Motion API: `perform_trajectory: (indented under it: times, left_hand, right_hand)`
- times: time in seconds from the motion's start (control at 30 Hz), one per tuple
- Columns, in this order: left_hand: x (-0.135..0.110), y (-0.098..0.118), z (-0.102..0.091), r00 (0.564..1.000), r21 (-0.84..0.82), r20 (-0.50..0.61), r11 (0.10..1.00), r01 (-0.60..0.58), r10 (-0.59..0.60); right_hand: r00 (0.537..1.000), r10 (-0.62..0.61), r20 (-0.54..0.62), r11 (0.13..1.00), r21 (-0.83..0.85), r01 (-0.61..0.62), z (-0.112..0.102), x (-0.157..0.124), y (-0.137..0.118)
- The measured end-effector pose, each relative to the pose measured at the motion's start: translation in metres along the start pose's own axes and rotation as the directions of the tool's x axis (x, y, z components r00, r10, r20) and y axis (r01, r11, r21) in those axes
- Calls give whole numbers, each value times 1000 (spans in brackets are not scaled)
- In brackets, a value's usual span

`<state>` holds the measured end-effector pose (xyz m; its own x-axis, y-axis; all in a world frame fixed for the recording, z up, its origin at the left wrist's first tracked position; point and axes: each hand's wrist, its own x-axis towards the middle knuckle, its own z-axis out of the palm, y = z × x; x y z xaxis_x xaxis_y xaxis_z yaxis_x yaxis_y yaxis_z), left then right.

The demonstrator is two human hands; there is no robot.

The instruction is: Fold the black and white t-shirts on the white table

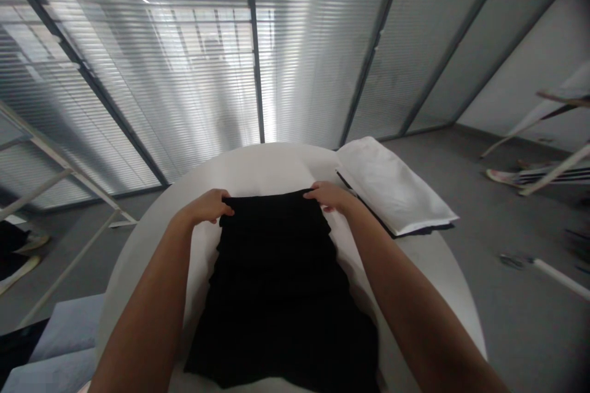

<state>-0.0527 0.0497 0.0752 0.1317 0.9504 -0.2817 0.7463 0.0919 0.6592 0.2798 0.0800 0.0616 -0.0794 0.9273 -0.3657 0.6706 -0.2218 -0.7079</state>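
A black garment (281, 282) lies spread lengthwise on a round white table (267, 169), its far edge toward the window. My left hand (209, 206) grips the garment's far left corner with curled fingers. My right hand (329, 196) pinches the far right corner the same way. Both forearms reach out along the garment's sides.
A folded white cloth (391, 187) lies on a dark layer at the table's right edge. Glass walls with blinds stand behind. A white metal frame (55, 166) is at left, grey cushions (59, 344) at lower left, and clutter on the grey floor at right.
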Motion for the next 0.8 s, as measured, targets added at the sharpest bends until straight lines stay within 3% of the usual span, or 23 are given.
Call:
perform_trajectory:
  times: [0.17, 0.37, 0.5, 0.63, 0.8]
  left_hand:
    - [-13, 15, -9, 990, -256, -143, 967, -22, -16]
    - [-13, 24, -7, 941, -544, -339, 817, -191, -6]
    - [-10, 22, -5, 926, -609, -378, 754, -247, -2]
    - [-7, 17, -5, 932, -628, -361, 732, -263, 25]
    - [0, 9, -5, 861, -579, -488, 686, -440, 141]
  right_hand:
    - [998, 2, -63, 968, 250, 13, -11, -19, -12]
    - [975, -168, -146, 885, 414, 215, -15, -23, -17]
    - [965, -175, -197, 835, 490, 252, -8, -11, -12]
    - [974, -179, -141, 777, 587, 228, -3, -1, -6]
    - [943, -267, -198, 630, 705, 326, -3, 4, -3]
